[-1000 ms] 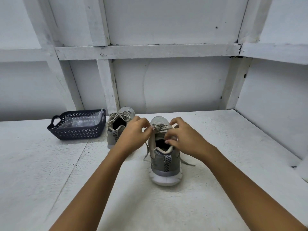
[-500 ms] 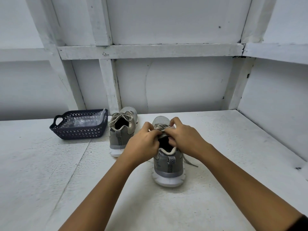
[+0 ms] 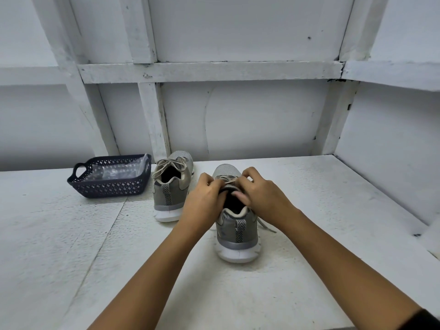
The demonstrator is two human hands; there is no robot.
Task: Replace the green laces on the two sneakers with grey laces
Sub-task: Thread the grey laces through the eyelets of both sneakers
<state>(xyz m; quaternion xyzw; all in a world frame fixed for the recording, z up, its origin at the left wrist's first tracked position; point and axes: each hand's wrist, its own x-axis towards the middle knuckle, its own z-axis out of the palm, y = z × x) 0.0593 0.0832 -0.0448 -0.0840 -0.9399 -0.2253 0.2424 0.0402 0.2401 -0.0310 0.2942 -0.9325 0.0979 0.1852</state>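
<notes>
Grey mesh and a white sole make up the near sneaker, which stands on the table with its heel toward the camera and its toe toward the wall. Its lace is pale, somewhere between beige and grey, and it crosses the tongue exactly where the two hands meet. The left hand comes from the left side, and its fingers are curled down onto the lace at the top of the tongue. The right hand comes from the right side. Its thumb and first finger pinch the lace, and the other fingers curl at the edge of the shoe opening. The hands almost touch each other above the lace. One loose end of the lace hangs down the right side of this sneaker and lies on the table.

The second sneaker stands just to the left and a little farther back, apart from both hands. A second lace, also pale, is tied in a bow on it. Left of it, near the wall, sits a dark blue basket with clear plastic inside.
</notes>
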